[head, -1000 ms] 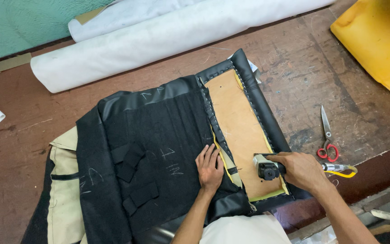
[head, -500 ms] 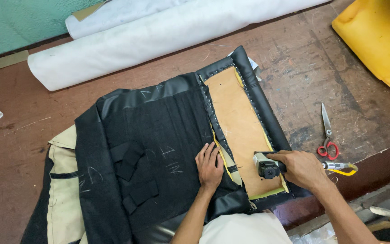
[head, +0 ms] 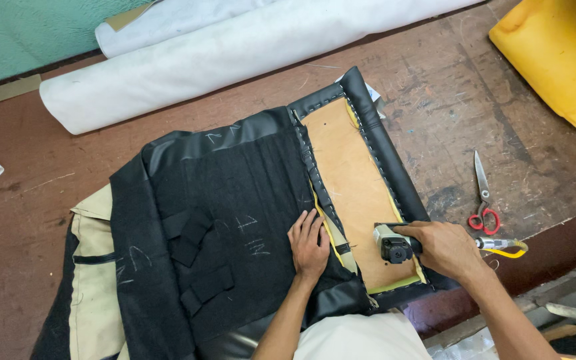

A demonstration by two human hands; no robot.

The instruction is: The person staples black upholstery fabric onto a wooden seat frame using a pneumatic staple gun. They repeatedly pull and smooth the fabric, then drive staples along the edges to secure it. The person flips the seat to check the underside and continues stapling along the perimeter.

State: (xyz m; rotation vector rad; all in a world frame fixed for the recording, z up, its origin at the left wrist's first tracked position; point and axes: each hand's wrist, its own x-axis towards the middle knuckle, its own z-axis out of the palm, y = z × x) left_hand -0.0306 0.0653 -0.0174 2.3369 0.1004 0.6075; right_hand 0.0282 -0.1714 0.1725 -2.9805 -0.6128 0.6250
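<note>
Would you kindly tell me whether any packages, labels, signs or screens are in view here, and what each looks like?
No packages, labels, signs or screens.
Only markings: white chalk scribbles on the black fabric cover, near the left hand and along the upper edge.

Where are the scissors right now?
In the head view the scissors lie on the wooden table, apart from the right hand and right of the black seat cover.

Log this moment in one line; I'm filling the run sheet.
left hand: flat on black fabric cover | right hand: grip on grey staple gun over brown board
</note>
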